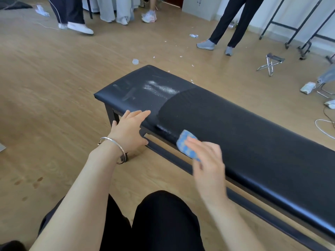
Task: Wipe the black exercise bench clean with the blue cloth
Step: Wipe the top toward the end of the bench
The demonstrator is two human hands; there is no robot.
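The long black padded exercise bench [235,127] runs from the centre to the lower right. White powder [159,88] and grey smears lie on its far left end; the rest of the pad looks dark and wiped. My right hand [208,160], blurred, holds the folded blue cloth [187,143] against the bench's near front edge. My left hand [129,130], with a silver bangle at the wrist, lies with straight fingers on the near edge of the bench's left end.
Several people's legs stand on the wooden floor [54,78] beyond the bench. A small folding stool [271,63] and metal rack legs [299,40] are at the right. Paper scraps and a plastic cup [135,61] lie near the bench's far end. My black-trousered knees fill the bottom.
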